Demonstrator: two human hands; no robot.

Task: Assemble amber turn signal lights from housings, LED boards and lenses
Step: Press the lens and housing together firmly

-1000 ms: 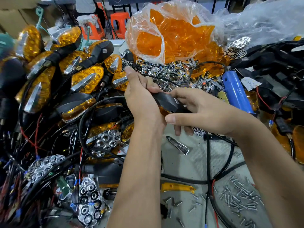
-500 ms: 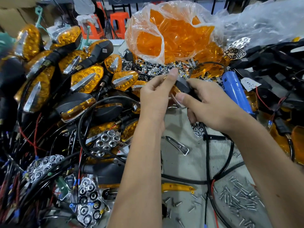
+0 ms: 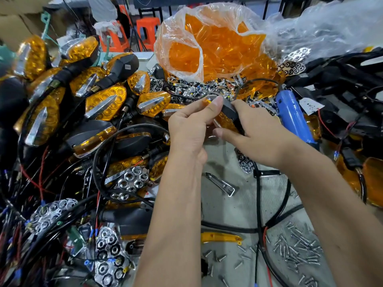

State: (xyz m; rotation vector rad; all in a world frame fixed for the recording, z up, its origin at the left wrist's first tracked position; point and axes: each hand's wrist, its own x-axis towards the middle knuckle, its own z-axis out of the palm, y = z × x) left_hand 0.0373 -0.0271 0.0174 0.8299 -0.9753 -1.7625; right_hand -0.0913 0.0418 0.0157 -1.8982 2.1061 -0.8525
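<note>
Cluttered workbench (image 3: 238,206), finished lights piled at left.
I see both hands raised over it: left hand (image 3: 190,127) pinches, right hand (image 3: 257,133) grips, one turn signal light (image 3: 227,112) between them.

amber lenses (image 3: 217,52), blue tool (image 3: 292,119), silver screws (image 3: 298,251)

There is one view only, from the person's head, looking forward and down, close over the table (image 3: 234,206); both forearms reach in from the bottom edge.

black-and-amber turn signal (image 3: 227,114), tilted, held aloft
</note>
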